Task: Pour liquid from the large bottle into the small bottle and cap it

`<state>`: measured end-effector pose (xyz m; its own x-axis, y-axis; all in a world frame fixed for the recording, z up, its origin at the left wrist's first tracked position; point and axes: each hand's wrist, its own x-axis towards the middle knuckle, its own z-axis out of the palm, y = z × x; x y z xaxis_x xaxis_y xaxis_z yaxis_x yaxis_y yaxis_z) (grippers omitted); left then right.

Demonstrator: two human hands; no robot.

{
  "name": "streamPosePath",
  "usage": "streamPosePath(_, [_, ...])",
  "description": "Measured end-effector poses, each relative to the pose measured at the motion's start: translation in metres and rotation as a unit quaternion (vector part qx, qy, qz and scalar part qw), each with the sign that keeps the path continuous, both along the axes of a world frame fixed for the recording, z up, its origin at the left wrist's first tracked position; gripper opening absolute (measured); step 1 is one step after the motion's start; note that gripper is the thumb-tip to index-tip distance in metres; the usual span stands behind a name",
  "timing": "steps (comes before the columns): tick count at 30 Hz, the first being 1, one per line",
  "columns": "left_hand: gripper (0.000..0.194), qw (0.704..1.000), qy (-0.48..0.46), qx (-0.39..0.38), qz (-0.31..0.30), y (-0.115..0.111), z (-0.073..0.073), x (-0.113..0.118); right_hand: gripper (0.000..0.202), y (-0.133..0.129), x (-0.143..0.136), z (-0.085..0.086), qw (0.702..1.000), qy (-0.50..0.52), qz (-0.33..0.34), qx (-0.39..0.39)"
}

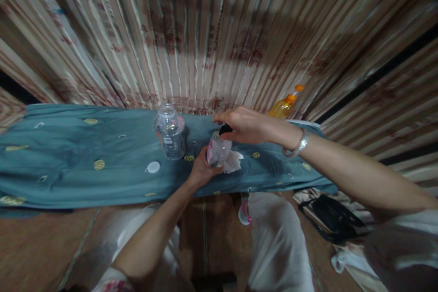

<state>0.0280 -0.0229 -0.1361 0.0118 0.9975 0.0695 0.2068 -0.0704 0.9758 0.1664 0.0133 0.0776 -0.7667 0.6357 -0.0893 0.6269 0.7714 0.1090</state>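
My left hand (202,169) is wrapped round the lower part of a small clear bottle (221,149) with a pink label. Over its top, my right hand (244,127) grips a black cap (225,130) between thumb and fingers. Whether the cap is on the bottle's neck or just off it, I cannot tell. A crumpled white tissue (234,162) lies beside the bottle, partly hidden by it. To the left stands a larger clear plastic jar (171,134), uncapped at the top. A white round lid (153,167) lies on the cloth near that jar.
A teal cloth (75,146) with a pineapple pattern covers the long low surface. Behind my right forearm stands an orange pump bottle (283,107). A pleated curtain (191,45) hangs along the back. A black bag (330,216) sits at the lower right.
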Motion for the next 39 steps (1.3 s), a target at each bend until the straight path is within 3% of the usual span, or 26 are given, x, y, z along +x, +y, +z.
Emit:
streamPosePath(3, [0.067, 1.0, 0.006, -0.005, 0.002, 0.0, 0.001, 0.001, 0.037, -0.001, 0.0, -0.002, 1.0, -0.008, -0.021, 0.019])
streamPosePath(8, [0.067, 1.0, -0.004, -0.005, -0.006, -0.001, 0.001, 0.001, 0.045, 0.002, 0.001, -0.004, 0.999, 0.037, 0.015, -0.002])
streamPosePath(13, [0.067, 1.0, 0.008, -0.001, 0.001, 0.0, 0.0, 0.001, 0.037, 0.001, 0.001, -0.004, 0.999, 0.012, -0.027, 0.016])
streamPosePath(18, [0.069, 1.0, 0.008, 0.001, 0.002, 0.001, -0.001, 0.001, 0.043, 0.001, 0.002, -0.005, 0.999, 0.036, 0.0, 0.004])
streamPosePath(22, [0.068, 1.0, 0.007, -0.01, -0.001, 0.001, -0.001, 0.004, 0.041, -0.002, 0.003, -0.004, 0.999, 0.018, -0.042, 0.022])
streamPosePath(26, [0.069, 1.0, -0.014, -0.011, -0.008, 0.001, 0.002, 0.007, 0.045, -0.002, 0.006, -0.006, 0.999, 0.049, -0.023, 0.008])
streamPosePath(30, [0.069, 1.0, 0.002, -0.013, 0.0, 0.002, 0.004, 0.011, 0.036, -0.001, 0.009, -0.008, 0.998, 0.037, -0.043, 0.021])
streamPosePath(35, [0.066, 1.0, -0.021, -0.013, 0.0, 0.004, 0.003, 0.016, 0.048, 0.002, 0.016, -0.011, 0.997, 0.066, -0.028, 0.019])
streamPosePath(39, [0.067, 1.0, -0.028, -0.005, 0.002, 0.008, 0.0, 0.02, 0.044, 0.004, 0.02, -0.014, 0.997, 0.073, -0.035, 0.012])
